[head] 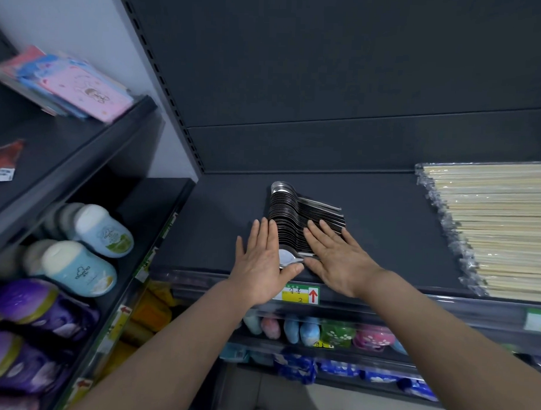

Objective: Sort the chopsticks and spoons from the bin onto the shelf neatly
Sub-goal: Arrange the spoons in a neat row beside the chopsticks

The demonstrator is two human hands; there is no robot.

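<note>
A tight row of nested metal spoons point(293, 211) lies on the dark shelf point(385, 227), running from the front edge toward the back. My left hand point(262, 263) lies flat with straight fingers against the left side of the row, thumb by the nearest spoon bowl. With its fingers straight, my right hand point(338, 256) presses flat on the spoon handles from the right. Wrapped packs of pale chopsticks point(489, 231) lie stacked at the right end of the shelf. The bin is not in view.
A green and yellow price tag point(301, 294) sits on the shelf's front rail. Bottles point(99, 229) and purple packs fill the left rack. Colourful goods line the lower shelves. Pink and blue packets point(83, 88) lie on the upper left shelf.
</note>
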